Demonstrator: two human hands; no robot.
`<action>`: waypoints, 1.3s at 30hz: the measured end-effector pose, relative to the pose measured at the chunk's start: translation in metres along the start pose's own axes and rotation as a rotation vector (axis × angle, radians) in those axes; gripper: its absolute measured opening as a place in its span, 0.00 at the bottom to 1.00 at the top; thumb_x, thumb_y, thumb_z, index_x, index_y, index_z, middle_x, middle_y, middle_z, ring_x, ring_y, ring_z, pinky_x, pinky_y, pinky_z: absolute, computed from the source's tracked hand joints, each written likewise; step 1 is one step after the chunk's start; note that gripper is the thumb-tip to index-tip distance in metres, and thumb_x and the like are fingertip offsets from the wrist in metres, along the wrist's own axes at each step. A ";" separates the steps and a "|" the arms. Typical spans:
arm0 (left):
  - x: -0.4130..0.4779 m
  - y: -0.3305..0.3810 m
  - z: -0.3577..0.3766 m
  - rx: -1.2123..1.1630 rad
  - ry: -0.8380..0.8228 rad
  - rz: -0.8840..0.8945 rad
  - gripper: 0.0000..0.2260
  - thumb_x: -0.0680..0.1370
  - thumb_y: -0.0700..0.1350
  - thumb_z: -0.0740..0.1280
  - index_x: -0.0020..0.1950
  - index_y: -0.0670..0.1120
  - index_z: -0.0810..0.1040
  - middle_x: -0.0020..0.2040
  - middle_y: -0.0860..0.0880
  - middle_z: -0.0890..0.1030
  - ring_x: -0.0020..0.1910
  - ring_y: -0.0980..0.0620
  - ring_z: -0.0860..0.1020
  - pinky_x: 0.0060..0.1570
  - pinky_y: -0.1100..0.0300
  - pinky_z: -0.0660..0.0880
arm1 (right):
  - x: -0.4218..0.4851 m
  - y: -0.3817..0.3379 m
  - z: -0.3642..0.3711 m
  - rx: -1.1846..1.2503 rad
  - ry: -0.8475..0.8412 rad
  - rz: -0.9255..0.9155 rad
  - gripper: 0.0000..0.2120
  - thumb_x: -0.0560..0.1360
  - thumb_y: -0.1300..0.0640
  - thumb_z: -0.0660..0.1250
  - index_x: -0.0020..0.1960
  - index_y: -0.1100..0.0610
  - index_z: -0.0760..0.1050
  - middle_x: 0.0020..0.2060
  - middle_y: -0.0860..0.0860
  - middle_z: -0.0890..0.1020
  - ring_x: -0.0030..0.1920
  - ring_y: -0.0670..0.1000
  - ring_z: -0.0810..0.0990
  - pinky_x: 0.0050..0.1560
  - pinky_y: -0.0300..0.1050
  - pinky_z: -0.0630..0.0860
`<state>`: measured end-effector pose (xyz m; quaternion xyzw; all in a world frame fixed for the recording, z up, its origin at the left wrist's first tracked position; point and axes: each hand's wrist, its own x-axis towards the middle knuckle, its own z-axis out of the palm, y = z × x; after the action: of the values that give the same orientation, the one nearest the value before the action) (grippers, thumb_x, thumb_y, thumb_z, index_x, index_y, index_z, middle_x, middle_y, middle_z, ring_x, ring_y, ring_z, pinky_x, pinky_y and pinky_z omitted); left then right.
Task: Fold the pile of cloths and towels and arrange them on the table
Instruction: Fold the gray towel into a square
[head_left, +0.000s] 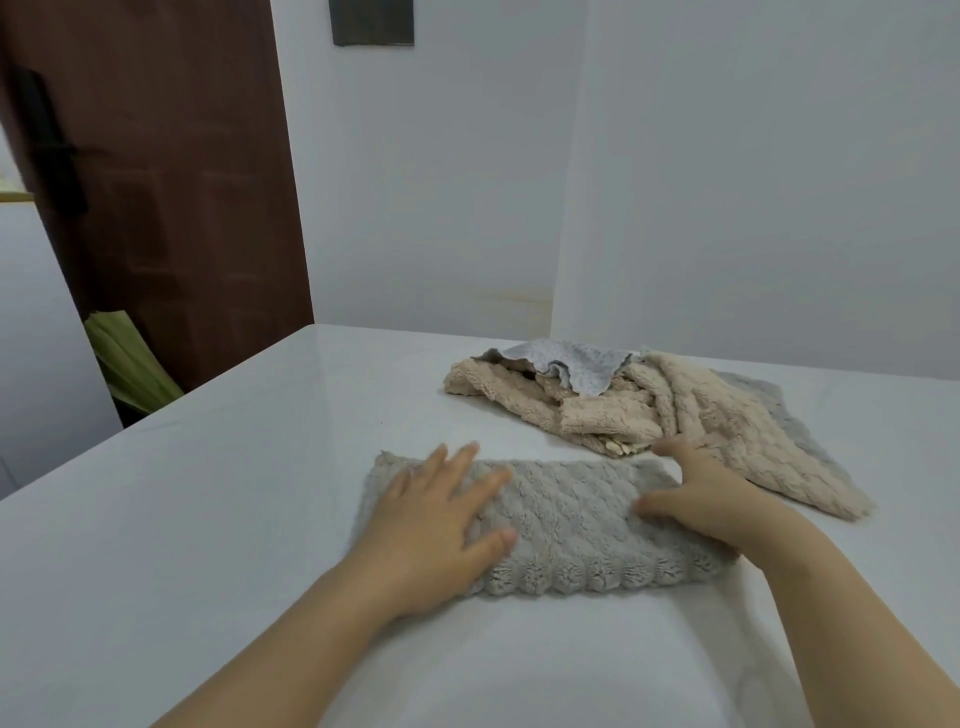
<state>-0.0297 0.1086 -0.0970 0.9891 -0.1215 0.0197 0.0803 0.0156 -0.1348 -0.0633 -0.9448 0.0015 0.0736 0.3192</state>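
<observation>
A grey fluffy towel (566, 525) lies folded into a long strip on the white table (218, 499), right in front of me. My left hand (441, 525) rests flat on its left end, fingers spread. My right hand (701, 499) presses on its right end, thumb apart from the fingers. Behind and to the right sits an unfolded pile: beige fluffy towels (691, 415), a thin grey speckled cloth (576, 364) on top, and another grey towel (779, 410) under the pile's right side.
The table stands against a pale wall (727, 182) at the back. A dark brown door (156, 171) is at the far left, with a green bundle (130, 358) leaning below it past the table's left edge.
</observation>
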 end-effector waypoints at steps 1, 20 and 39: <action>0.000 0.003 0.004 0.035 -0.080 -0.003 0.27 0.76 0.67 0.45 0.73 0.65 0.42 0.77 0.56 0.39 0.75 0.52 0.37 0.72 0.49 0.37 | -0.001 -0.001 0.000 0.008 -0.008 -0.008 0.32 0.71 0.57 0.69 0.71 0.49 0.59 0.64 0.56 0.70 0.49 0.52 0.72 0.45 0.43 0.69; 0.009 0.026 -0.020 -0.823 0.291 -0.303 0.17 0.81 0.51 0.55 0.69 0.52 0.66 0.59 0.53 0.75 0.56 0.52 0.73 0.55 0.58 0.69 | -0.013 -0.055 0.001 0.570 0.399 -0.384 0.14 0.71 0.66 0.67 0.49 0.49 0.73 0.43 0.46 0.78 0.40 0.41 0.75 0.38 0.34 0.72; -0.001 -0.020 -0.032 -1.185 0.349 -0.406 0.08 0.72 0.36 0.70 0.44 0.50 0.79 0.45 0.48 0.81 0.42 0.53 0.78 0.38 0.64 0.73 | -0.020 -0.068 0.052 0.477 0.185 -0.371 0.01 0.74 0.57 0.67 0.44 0.52 0.75 0.37 0.47 0.79 0.36 0.44 0.75 0.36 0.36 0.70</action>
<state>-0.0264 0.1337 -0.0685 0.7629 0.0925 0.0940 0.6329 -0.0080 -0.0497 -0.0605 -0.8301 -0.1245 -0.0745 0.5384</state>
